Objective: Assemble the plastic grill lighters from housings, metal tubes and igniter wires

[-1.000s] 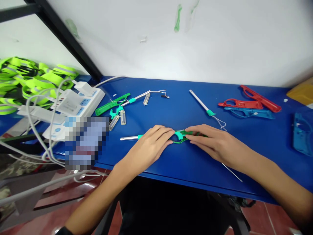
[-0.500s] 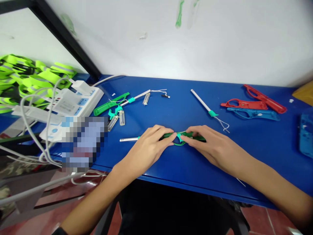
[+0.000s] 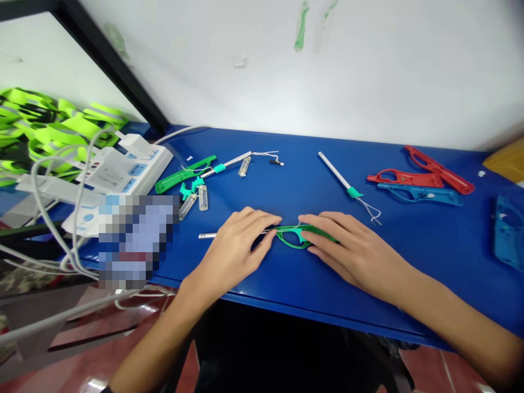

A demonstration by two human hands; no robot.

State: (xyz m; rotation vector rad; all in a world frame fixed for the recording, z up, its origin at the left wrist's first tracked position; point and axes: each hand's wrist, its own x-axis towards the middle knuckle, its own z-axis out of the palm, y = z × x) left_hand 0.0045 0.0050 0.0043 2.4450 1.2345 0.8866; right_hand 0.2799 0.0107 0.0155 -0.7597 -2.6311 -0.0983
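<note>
A green plastic handle shell (image 3: 291,238) with a trigger loop lies on the blue table (image 3: 286,284), near its front edge. A thin metal tube (image 3: 207,236) sticks out of it to the left. My left hand (image 3: 239,248) rests over the tube end of the piece with its fingers pressed together on it. My right hand (image 3: 347,251) covers the handle's right end, fingertips pinching it beside the loop. Both hands hold the piece down against the table. The part under my fingers is hidden.
White power strips (image 3: 123,169) with tangled cables and neon green straps (image 3: 49,131) crowd the left. Another green shell (image 3: 184,173), small clear tubes (image 3: 202,197) and a second tube with a teal collar (image 3: 341,180) lie behind. Red shells (image 3: 421,173) and a blue shell (image 3: 421,194) sit at back right.
The teal collar that showed between my hands is now covered. Both hands have slid slightly left and lie flatter on the green piece. The view shifted a little.
</note>
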